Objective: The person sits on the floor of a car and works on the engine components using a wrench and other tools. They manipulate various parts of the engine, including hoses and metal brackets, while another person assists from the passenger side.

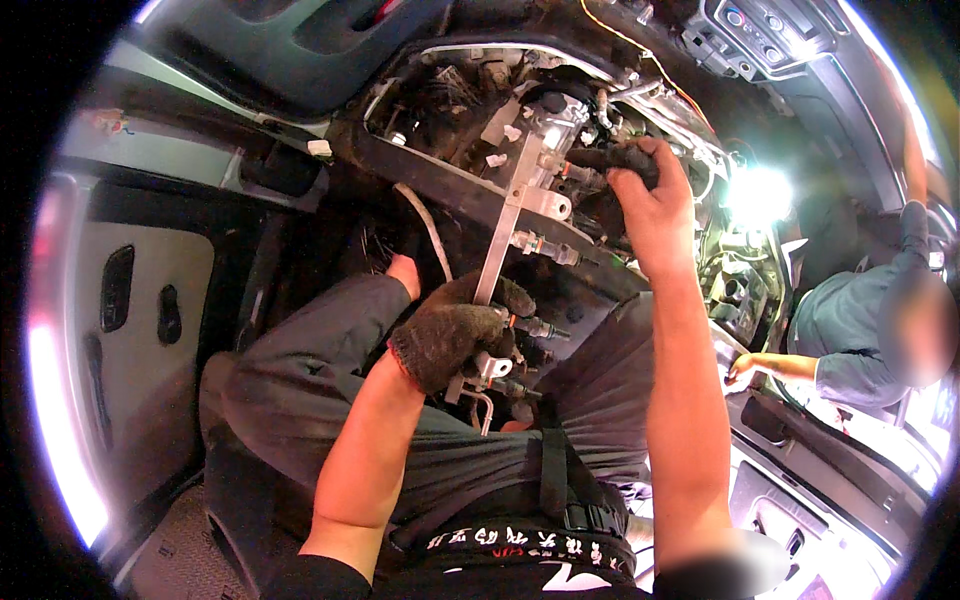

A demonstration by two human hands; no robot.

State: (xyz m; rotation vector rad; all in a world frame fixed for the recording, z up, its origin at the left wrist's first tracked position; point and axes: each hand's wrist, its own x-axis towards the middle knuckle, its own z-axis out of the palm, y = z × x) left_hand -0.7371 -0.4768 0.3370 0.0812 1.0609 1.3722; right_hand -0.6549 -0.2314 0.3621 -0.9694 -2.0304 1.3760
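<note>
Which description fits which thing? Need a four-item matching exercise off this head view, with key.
Things
1. left hand
2. metal rail
3. lamp
4. curved strip

Descriptions
A. glaring white, in the right half of the picture
B. pale and thin, left of the silver bar
C. in a dark glove, closed around a bar
D. straight and silver, slanting near the picture's middle

Pairs: 1-C, 2-D, 3-A, 4-B
</note>
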